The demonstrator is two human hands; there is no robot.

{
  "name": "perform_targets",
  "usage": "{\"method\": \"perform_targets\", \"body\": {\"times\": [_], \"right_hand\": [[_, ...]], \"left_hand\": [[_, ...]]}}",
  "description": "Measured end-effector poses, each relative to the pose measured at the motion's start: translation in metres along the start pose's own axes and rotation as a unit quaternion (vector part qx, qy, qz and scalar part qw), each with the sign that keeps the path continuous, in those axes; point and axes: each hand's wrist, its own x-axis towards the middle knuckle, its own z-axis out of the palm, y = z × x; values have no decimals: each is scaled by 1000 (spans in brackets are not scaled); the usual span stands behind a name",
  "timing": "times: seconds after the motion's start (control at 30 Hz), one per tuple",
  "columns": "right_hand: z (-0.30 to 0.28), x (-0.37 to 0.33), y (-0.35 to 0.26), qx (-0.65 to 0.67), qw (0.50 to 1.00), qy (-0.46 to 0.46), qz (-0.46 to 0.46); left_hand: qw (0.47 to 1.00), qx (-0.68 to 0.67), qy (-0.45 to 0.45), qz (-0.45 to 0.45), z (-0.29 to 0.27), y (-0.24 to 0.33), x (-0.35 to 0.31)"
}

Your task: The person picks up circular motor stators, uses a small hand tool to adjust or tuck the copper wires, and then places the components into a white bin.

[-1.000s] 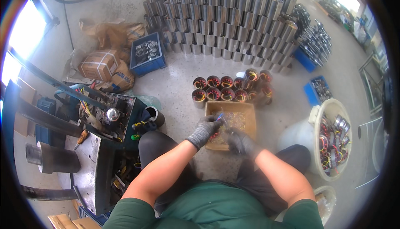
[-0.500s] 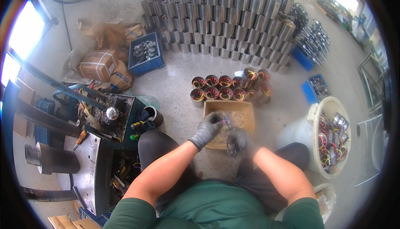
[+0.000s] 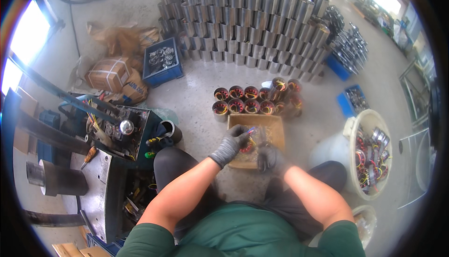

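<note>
Both hands wear grey gloves and are over an open cardboard box (image 3: 279, 133) between my knees. My left hand (image 3: 234, 144) is closed, pinching a small bunch of coloured wires (image 3: 251, 130) with blue and red in it. Close under its fingers shows a part of a red motor winding (image 3: 246, 146); whether the wires join it I cannot make out. My right hand (image 3: 271, 159) is curled at the box's near right edge, somewhat blurred. What it holds, if anything, is hidden. Yellowish scraps lie in the box.
Metal cylinders with red windings (image 3: 236, 105) stand in rows beyond the box. Behind them rises a stack of bare steel cylinders (image 3: 252, 35). A white tub (image 3: 334, 149) of wound parts is at my right. A machine bench (image 3: 96, 187) with a screwdriver (image 3: 90, 155) is at my left.
My right hand has turned and its fingers have curled; a dark ring shape by it no longer shows. The red winding now appears below my left hand, which has barely moved.
</note>
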Motion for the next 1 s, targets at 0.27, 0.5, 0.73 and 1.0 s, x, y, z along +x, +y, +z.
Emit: {"method": "perform_targets", "body": {"times": [0.27,0.5,0.73,1.0], "right_hand": [[13,-20,-16,41,997,-42,55],[-2,-11,-13,22,991,-103,84],[10,-22,-25,-189,980,-55,28],[-14,7,-10,-88,996,-5,-11]], "left_hand": [[997,-24,74,-11,1,-8,7],[990,106,80,53,4,-16,10],[990,135,26,38,8,-1,0],[971,220,68,62,-2,-2,8]]}}
